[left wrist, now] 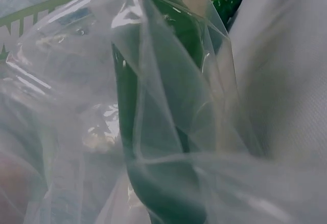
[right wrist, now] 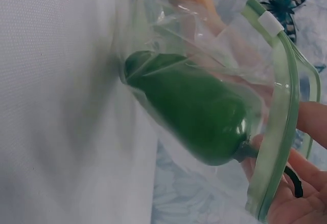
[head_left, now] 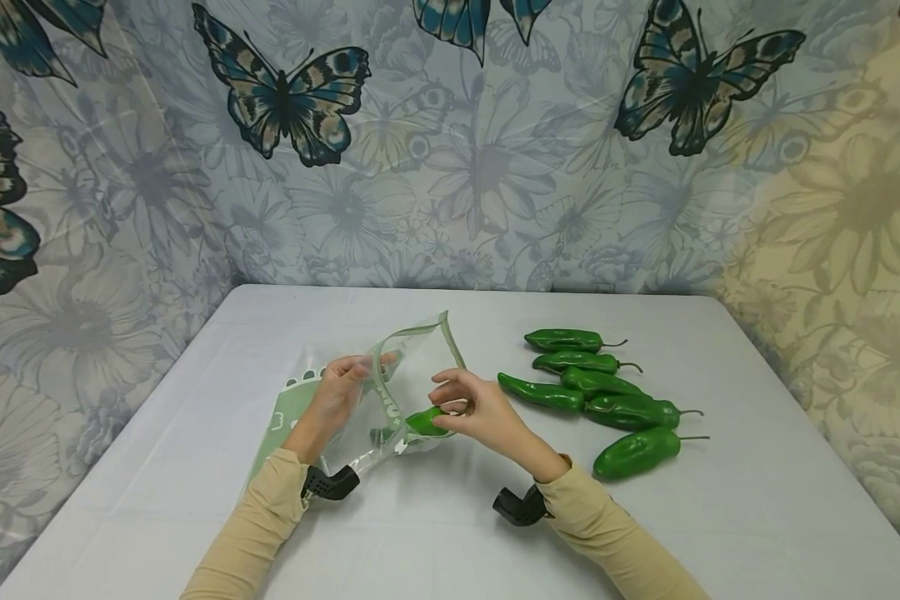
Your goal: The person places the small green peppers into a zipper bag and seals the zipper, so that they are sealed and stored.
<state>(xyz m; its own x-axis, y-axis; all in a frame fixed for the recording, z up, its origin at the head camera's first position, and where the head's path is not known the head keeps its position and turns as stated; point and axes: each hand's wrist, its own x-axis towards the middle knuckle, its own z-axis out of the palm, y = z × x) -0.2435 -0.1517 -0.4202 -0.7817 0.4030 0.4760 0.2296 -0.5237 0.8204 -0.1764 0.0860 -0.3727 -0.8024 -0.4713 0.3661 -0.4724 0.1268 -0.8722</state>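
Note:
A clear zip bag (head_left: pixel 382 383) with a green-edged mouth is held up by my left hand (head_left: pixel 336 400), whose fingers grip its side near the top. Inside the mouth is a green chili pepper (head_left: pixel 426 422), and my right hand (head_left: pixel 487 410) holds it at the stem end. The right wrist view shows that pepper (right wrist: pixel 189 106) tilted within the plastic, its dark stem (right wrist: pixel 293 182) reaching past the green zip strip (right wrist: pixel 281 116) against the fingers. A white slider (right wrist: pixel 271 23) sits on the strip. Through the plastic, the left wrist view shows green pepper (left wrist: pixel 163 132).
Several green peppers (head_left: pixel 637 454) lie in a loose column on the white table (head_left: pixel 450 533), to the right of my right hand. A green printed panel (head_left: pixel 292 408) of the bag spreads under my left wrist. Behind the table hangs butterfly-patterned cloth (head_left: pixel 487 192).

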